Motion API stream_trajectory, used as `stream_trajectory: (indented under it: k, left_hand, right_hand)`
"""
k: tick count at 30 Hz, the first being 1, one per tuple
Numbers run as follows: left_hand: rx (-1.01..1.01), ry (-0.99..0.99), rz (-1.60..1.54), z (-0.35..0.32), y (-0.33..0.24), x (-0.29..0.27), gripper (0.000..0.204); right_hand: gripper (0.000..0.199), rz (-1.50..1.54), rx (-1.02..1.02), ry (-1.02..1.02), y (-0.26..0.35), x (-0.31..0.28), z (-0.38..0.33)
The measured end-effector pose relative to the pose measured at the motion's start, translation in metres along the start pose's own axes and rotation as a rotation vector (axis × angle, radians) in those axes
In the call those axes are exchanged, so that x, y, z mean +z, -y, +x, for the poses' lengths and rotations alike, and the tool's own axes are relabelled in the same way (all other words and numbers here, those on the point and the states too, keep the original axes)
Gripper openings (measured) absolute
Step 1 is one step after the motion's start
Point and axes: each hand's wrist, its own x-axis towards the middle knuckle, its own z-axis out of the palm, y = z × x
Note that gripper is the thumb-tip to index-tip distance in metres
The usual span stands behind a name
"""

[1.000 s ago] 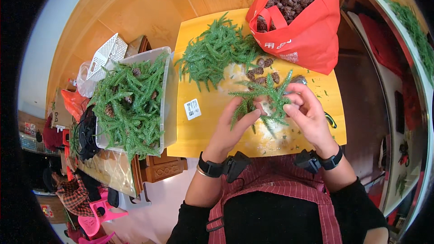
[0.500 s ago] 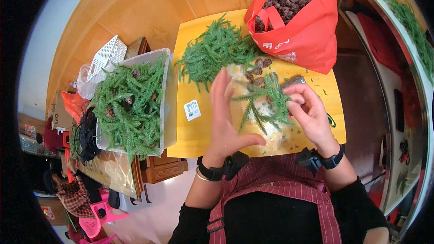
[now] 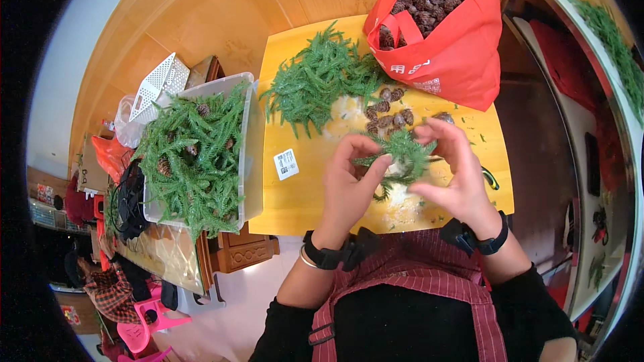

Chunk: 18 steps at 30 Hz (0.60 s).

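Green sprig (image 3: 409,153) between hands (image 3: 347,182), held in left, above yellow tabletop (image 3: 290,202).

The yellow table (image 3: 295,201) is bright, with soft light on it. White shine glows on the pale floor (image 3: 248,295). The right side is darker. The wooden wall (image 3: 208,20) bends, and the picture's corners are black.

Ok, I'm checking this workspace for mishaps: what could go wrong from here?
The red bag, open and full of pine cones, stands near the table's right edge; a bump might spill some. The right hand has thumb and fingers apart, so the green sprig might drop if the left hand loosens. Branches heaped in the clear box could tumble out.
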Motion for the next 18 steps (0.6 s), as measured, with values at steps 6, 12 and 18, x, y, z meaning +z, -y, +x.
stream_trajectory:
  k: [6, 12, 18]
  left_hand:
    - [-0.116, 0.056, -0.329, -0.003, 0.001, 0.01, 0.041]
    - [-0.21, 0.113, -0.508, -0.005, 0.002, 0.015, 0.029]
    - [-0.222, 0.173, -0.638, -0.008, 0.009, 0.018, 0.021]
  right_hand:
    - [0.092, -0.581, -0.201, -0.059, 0.007, 0.009, 0.002]
    - [0.089, -0.676, -0.307, -0.131, -0.004, 0.01, 0.001]
    - [0.083, -0.683, -0.296, -0.126, -0.002, 0.01, 0.002]
